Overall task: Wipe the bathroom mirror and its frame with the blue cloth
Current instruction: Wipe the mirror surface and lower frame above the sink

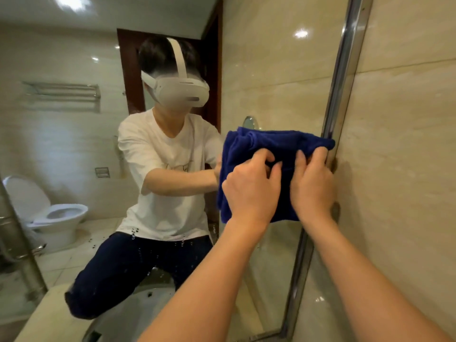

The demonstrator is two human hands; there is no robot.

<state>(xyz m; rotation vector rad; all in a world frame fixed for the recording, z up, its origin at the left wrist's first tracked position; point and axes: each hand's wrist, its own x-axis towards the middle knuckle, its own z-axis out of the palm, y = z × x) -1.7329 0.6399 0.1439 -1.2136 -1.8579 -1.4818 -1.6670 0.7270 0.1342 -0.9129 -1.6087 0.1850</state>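
Both hands on the cloth at the mirror's right edge

Against the mirror (pixel 271 82), the left hand (pixel 251 191) pinches the blue cloth (pixel 269 144) (bunched, folded); the right hand (pixel 313 183) grips its right end, pressed onto the metal frame (pixel 341 77).

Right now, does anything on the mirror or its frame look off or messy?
Water droplets speckle the lower part of the mirror, below the blue cloth that both hands press near the metal frame. That patch looks unwiped. No cracks or damage show.
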